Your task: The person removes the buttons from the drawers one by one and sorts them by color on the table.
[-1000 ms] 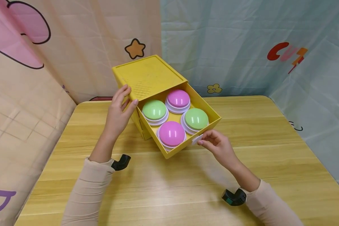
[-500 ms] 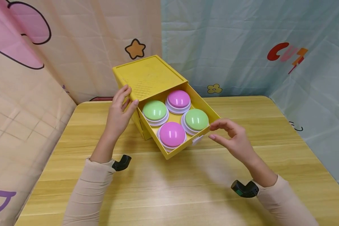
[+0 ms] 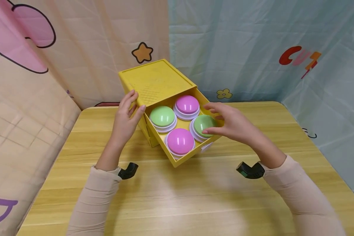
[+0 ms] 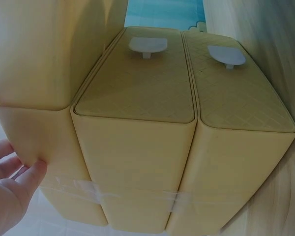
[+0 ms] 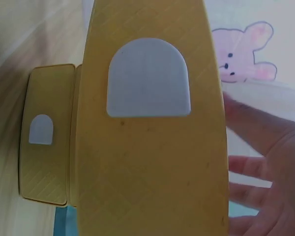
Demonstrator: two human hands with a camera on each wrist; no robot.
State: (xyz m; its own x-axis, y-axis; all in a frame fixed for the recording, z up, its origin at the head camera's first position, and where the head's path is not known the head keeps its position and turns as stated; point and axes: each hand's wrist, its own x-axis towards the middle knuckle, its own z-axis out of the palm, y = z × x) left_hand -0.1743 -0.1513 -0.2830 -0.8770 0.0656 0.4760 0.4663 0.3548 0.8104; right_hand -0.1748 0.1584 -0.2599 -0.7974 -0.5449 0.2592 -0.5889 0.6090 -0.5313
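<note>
A yellow drawer cabinet [image 3: 157,80] stands on the table with its top drawer [image 3: 184,159] pulled out. Inside the drawer are two pink dome buttons [image 3: 180,141] and two green ones, all on white bases. My left hand [image 3: 124,119] rests on the cabinet's upper left edge, with the thumb near the drawer opening. My right hand [image 3: 233,123] hovers over the drawer's right side, its spread thumb and fingers around the nearer right green dome button [image 3: 203,124]; whether they touch it I cannot tell. The drawer's white pull tab [image 5: 148,81] faces the right wrist camera.
Lower drawers [image 4: 137,83] with white pull tabs sit shut beneath the top one. The wooden table [image 3: 165,200] reaches toward me in front of the cabinet. Printed curtains [image 3: 239,49] hang close behind and at both sides.
My right hand let go of the drawer's white pull tab, moved back to the right, then came up and over the right green button. The left hand and the drawer stayed in place.
</note>
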